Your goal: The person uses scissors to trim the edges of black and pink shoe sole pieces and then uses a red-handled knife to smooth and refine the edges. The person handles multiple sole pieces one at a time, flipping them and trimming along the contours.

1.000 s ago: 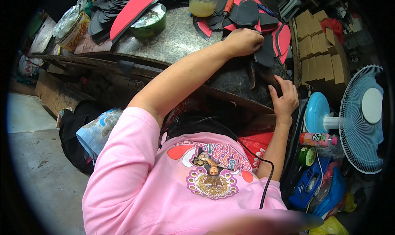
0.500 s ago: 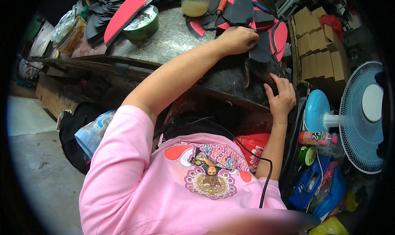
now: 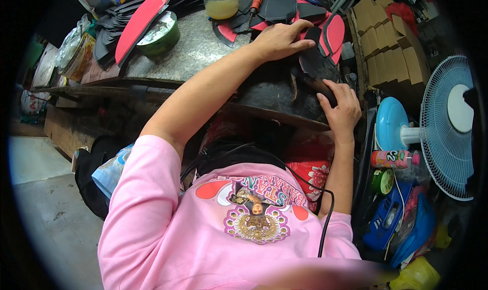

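My left hand (image 3: 280, 40) is over the dark workbench top (image 3: 259, 94), its thumb and forefinger spread apart with nothing seen between them. Just beyond its fingertips is a black sole-shaped piece (image 3: 311, 53), lying by the pile. Closer to the front edge, on the right, my right hand (image 3: 343, 107) is closed around a dark, handle-like thing (image 3: 318, 86); its far end merges with the dark surface and its kind cannot be made out. Behind both hands lie several black and red cut pieces (image 3: 334, 33), with an orange-handled tool (image 3: 257, 1) among them.
A blue-lidded jar (image 3: 221, 5), a green tub (image 3: 161, 36) and a stack of black sole pieces (image 3: 107, 38) topped by a red one stand on the bench. To the right are brown boxes (image 3: 389, 43), a fan (image 3: 447, 127) and a bottle (image 3: 391, 159).
My left hand has come off the black piece and its fingers have spread. My right hand's fingers have closed around the dark handle-like thing. The whole view has shifted slightly.
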A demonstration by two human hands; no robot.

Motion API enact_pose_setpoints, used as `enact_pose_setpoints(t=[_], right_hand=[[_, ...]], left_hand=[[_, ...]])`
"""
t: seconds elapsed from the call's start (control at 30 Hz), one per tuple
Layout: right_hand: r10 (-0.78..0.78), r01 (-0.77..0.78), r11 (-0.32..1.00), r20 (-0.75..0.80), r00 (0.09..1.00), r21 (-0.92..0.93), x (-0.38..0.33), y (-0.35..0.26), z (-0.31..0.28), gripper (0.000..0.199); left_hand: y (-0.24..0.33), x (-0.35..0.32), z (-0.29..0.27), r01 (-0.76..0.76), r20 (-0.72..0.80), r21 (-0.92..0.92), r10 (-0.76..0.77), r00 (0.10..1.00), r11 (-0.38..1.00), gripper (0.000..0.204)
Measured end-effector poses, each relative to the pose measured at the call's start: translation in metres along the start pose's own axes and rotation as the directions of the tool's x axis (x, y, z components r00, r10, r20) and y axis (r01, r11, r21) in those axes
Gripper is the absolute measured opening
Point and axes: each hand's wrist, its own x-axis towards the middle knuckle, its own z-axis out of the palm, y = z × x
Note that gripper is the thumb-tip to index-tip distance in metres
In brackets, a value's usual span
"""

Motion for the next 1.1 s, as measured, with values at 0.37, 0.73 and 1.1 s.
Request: enact_pose_setpoints(t=[0.37,0.73,1.1], right_hand=[[0.214,-0.221,0.941,0.053,0.975,0.258,0.114,0.091,0.032,0.042],[0.244,-0.202,0.966,0.301,0.922,-0.163,0.152,0.088,0.094,0.061],[0.12,-0.094,0.991,0.339,0.933,-0.092,0.13,0.07,0.06,0.062]], left_hand=[[-0.002,-0.002,0.003,-0.086,0.051,0.016,0.085,0.995,0.996,0.046],[-0.003,-0.005,0.001,-0.191,-0.024,0.069,0.193,0.981,0.979,0.025],[0.0,-0.008,-0.001,-0.183,-0.098,0.15,0.199,0.975,0.972,0.023]])
